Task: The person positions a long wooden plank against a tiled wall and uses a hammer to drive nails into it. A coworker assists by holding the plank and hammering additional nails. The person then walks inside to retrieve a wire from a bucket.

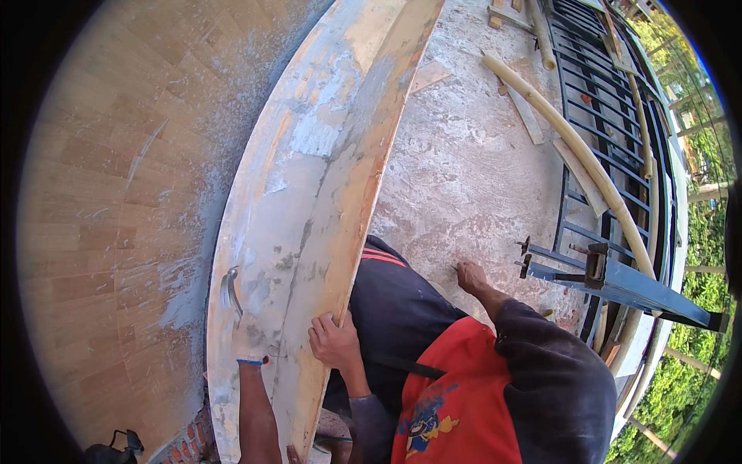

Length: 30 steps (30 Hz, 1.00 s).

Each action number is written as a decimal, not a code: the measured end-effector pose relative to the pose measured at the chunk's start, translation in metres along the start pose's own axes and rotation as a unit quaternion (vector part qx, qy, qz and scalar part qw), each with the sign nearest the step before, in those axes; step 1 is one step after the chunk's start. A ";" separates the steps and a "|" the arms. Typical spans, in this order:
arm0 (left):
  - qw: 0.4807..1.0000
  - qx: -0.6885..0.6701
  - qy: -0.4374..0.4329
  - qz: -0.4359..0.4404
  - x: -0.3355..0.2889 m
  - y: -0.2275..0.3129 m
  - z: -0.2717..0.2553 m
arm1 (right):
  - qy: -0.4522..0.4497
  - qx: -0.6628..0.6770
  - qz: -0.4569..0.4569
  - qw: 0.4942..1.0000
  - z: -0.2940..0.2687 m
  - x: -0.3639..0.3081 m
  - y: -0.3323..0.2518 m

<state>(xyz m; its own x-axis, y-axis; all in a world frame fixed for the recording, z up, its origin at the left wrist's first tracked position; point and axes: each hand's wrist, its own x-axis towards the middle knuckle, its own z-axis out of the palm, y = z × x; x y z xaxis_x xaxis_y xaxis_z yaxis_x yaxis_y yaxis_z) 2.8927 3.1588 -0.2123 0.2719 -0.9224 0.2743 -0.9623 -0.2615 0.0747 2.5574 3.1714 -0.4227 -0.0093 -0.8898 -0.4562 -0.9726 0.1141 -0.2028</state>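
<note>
A long, narrow trough-like form of two boards (255, 232), smeared with grey cement, runs from the top down to the lower edge. My left hand (334, 342) is closed over the upright board's edge, fingers on its inner face. To the right, my right hand (473, 278) is closed above the dusty floor. A small dark tip shows at its fingers, but I cannot make out what it is. From the lower edge comes a co-worker's forearm (260, 417) with a blue-cuffed, pale glove. Beyond this glove is a curved silvery metal piece (231, 292); whether it is held is unclear.
Cement-splashed wood-look panels (100, 232) stretch along the left. A dark metal grille (599, 100) lies on the right, with a curved pale pole (568, 135) and a blue-grey metal beam (649, 290). Loose wood strips (525, 116) lie on the floor.
</note>
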 end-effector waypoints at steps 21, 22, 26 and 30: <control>0.997 -0.057 0.033 -0.043 -0.009 0.001 -0.002 | 0.073 0.628 -0.344 0.694 -0.247 0.033 -0.340; 0.997 -0.055 0.035 -0.043 -0.009 0.000 -0.001 | 0.063 0.630 -0.343 0.694 -0.246 0.031 -0.346; 0.997 -0.053 0.038 -0.044 -0.011 -0.004 0.003 | 0.004 0.646 -0.309 0.698 -0.237 0.022 -0.362; 0.997 -0.047 0.041 -0.034 -0.012 -0.005 0.004 | -0.022 0.639 -0.318 0.700 -0.232 0.018 -0.375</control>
<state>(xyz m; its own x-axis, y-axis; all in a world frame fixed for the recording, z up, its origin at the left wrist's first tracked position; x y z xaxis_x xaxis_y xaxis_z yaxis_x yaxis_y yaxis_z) 2.8946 3.1697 -0.2201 0.3390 -0.8761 0.3427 -0.9387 -0.2908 0.1850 2.8676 3.0100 -0.1538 0.3664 -0.9287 0.0575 0.2253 0.0287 -0.9739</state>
